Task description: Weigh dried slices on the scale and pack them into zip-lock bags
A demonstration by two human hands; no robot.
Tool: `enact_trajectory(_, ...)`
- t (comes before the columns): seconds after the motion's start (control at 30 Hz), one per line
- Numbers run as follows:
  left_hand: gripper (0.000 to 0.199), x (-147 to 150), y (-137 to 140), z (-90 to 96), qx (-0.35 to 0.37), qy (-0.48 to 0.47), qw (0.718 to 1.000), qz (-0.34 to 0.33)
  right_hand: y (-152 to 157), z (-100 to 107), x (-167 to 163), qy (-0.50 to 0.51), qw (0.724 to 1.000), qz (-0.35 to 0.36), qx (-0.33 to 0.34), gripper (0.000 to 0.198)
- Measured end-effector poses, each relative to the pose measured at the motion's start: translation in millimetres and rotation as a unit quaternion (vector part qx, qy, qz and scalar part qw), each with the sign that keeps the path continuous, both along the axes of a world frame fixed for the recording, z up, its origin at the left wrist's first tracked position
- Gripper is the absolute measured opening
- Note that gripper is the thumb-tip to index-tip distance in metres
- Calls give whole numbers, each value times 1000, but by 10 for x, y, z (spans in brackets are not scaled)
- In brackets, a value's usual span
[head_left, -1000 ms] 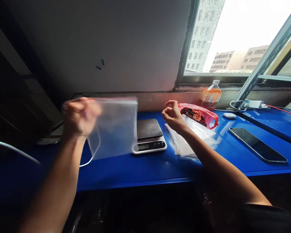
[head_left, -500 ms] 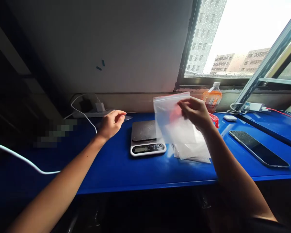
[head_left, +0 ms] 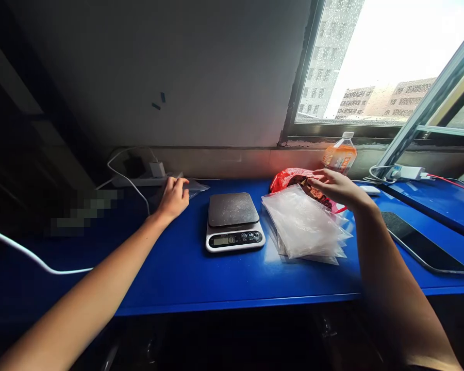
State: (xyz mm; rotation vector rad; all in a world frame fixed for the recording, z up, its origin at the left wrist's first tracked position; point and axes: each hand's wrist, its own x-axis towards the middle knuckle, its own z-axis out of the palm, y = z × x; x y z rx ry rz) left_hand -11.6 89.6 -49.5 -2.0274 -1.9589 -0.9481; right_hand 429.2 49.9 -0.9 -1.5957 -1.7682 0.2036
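On the left, my left hand (head_left: 174, 197) rests by a clear plastic bag (head_left: 196, 188), fingers loosely bent and apart, gripping nothing that I can see. Over a red plastic bag (head_left: 284, 179) with brown pieces showing in its mouth hovers my right hand (head_left: 340, 189), open, fingers apart. A fanned stack of translucent zip bags (head_left: 305, 221) lies just in front of the red bag. Between my hands stands a digital kitchen scale (head_left: 234, 211) with a bare plate and a lit display, its digits too small to read surely.
A bottle of orange drink (head_left: 341, 152) stands behind the red bag. On the right are a phone (head_left: 429, 245) and a white case (head_left: 370, 190). A charger (head_left: 156, 168) and white cable (head_left: 133, 186) sit at the back left. The blue table's front edge (head_left: 232, 305) runs below.
The zip bag from my right hand now lies on the stack, released. My right hand has moved right, to the red bag's mouth. My left hand's fingers have opened from a pinch.
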Motion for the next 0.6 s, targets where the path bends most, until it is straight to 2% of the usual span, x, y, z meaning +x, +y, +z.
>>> enact_trajectory(0.1,42,-100,46,-35,-28,12,999,17,-125,87,-303,-25,996,57,61,37)
enact_trajectory(0.23,19,-195,25,63,-40,6,999,31,-313,98,-776,-42,974,177,135,29)
enact_trajectory(0.3,17,-142,-66,186,-6,-1,1000,19,-390,63,-970,-15,967,210,140,25)
enact_trajectory(0.37,18,-5,-230,317,38,-5,999,-19,-453,18,-1132,69,964,239,99,26)
enact_trajectory(0.43,16,194,-455,415,75,-7,994,-79,-505,-25,-1271,188,945,266,20,32)
enact_trajectory(0.5,12,415,-701,457,121,-21,964,-237,-552,-67,-1391,289,910,289,-75,36)
enact_trajectory(0.57,14,613,-915,457,109,-15,928,-355,-598,-108,-1490,335,882,301,-137,37)
enact_trajectory(0.6,17,693,-999,450,91,-2,908,-408,-621,-127,-1529,336,880,300,-151,37)
